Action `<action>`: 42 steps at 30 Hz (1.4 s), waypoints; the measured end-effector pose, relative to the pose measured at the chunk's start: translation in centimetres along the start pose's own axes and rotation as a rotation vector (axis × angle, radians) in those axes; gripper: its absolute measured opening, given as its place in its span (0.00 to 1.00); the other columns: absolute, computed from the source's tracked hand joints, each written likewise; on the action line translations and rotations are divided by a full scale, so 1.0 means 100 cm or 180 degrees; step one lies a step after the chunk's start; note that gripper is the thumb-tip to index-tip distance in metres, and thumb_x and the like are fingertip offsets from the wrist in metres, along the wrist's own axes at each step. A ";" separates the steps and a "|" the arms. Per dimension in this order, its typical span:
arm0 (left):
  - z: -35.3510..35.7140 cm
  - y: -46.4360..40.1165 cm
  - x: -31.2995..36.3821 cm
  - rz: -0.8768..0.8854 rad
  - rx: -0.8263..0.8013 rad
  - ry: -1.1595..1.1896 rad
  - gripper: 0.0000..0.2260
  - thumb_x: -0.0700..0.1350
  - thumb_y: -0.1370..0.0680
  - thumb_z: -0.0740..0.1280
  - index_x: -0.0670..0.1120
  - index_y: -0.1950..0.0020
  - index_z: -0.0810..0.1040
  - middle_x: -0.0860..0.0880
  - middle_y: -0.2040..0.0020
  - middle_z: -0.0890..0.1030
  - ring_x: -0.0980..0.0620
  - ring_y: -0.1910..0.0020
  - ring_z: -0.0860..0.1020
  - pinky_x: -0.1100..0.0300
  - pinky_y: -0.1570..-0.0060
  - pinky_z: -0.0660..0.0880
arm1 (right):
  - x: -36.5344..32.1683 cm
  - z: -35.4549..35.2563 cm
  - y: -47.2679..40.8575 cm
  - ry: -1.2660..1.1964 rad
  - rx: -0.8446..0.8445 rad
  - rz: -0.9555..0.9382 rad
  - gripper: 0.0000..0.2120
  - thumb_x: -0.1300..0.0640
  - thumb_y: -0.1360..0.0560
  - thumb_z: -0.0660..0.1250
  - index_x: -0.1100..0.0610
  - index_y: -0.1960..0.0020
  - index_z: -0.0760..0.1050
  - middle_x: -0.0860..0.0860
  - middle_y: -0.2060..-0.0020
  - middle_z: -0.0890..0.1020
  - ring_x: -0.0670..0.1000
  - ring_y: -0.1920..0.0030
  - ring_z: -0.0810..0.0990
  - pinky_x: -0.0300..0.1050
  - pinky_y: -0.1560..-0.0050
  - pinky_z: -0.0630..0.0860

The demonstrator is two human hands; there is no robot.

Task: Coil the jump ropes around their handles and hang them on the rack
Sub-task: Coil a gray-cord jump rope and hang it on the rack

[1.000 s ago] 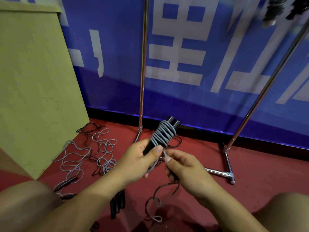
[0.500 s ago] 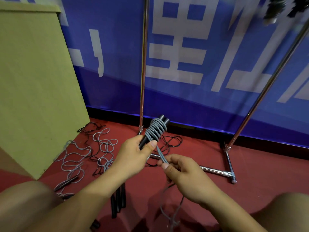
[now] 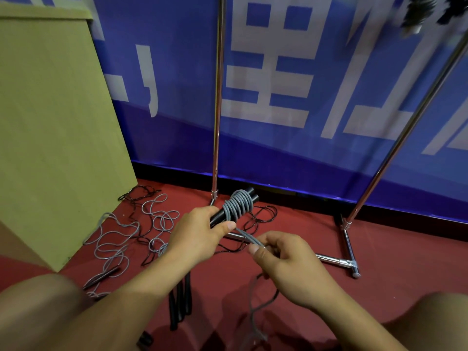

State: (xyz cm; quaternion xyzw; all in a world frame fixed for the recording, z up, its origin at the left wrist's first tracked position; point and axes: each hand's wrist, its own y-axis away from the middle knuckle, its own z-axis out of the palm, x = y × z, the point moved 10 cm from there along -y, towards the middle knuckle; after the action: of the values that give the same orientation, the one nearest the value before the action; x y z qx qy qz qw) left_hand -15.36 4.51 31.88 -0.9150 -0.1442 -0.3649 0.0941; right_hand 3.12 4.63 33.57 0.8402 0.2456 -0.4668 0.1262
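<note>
Right hand (image 3: 291, 264) lowered, pinching rope (image 3: 249, 238)

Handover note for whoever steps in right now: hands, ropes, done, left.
Left hand grips the paired black handles, grey coil wound round their upper end.
Right hand pinches the grey rope tail just below the coil; the slack hangs toward the floor.
Done: several turns on. At least one dark bundle, blurred, appears to hang at the top right.
Left: wind the slack, hang it on the rack, then the loose ropes on the floor at left.
</note>
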 end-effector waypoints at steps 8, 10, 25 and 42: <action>0.020 0.009 0.009 0.0164 -0.0534 -0.0550 0.10 0.57 0.26 0.73 0.53 0.51 0.79 0.53 0.63 0.81 0.52 0.61 0.80 0.55 0.58 0.76 | -0.003 -0.017 0.000 0.0088 0.0286 -0.0115 0.08 0.50 0.23 0.68 0.48 0.61 0.78 0.44 0.73 0.73 0.42 0.70 0.69 0.46 0.65 0.69; 0.026 0.014 0.014 0.0283 -0.0644 -0.0708 0.11 0.58 0.27 0.73 0.54 0.50 0.79 0.54 0.61 0.81 0.52 0.59 0.80 0.54 0.56 0.77 | -0.001 -0.019 -0.001 0.0150 0.0326 -0.0082 0.08 0.50 0.23 0.68 0.52 0.58 0.80 0.49 0.71 0.76 0.42 0.69 0.70 0.49 0.63 0.72; 0.040 0.043 0.055 0.1461 -0.1331 -0.0608 0.21 0.63 0.27 0.69 0.67 0.36 0.70 0.59 0.48 0.83 0.59 0.48 0.80 0.55 0.48 0.77 | 0.002 -0.051 -0.008 0.1107 0.0763 -0.0063 0.11 0.41 0.26 0.66 0.46 0.57 0.81 0.43 0.65 0.83 0.46 0.60 0.81 0.48 0.58 0.77; 0.049 0.047 0.051 0.1312 -0.1788 -0.0157 0.15 0.59 0.26 0.70 0.58 0.41 0.79 0.58 0.52 0.83 0.59 0.51 0.80 0.53 0.48 0.77 | -0.002 -0.068 -0.007 0.0254 0.0977 0.0012 0.07 0.52 0.32 0.79 0.48 0.64 0.81 0.44 0.69 0.83 0.46 0.67 0.81 0.49 0.61 0.79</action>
State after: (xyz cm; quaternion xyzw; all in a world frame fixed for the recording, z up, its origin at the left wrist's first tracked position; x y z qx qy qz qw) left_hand -7.15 2.43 31.60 -0.9236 0.1474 -0.3414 -0.0931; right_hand 7.54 8.20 37.33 0.8679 0.1746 -0.4648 -0.0127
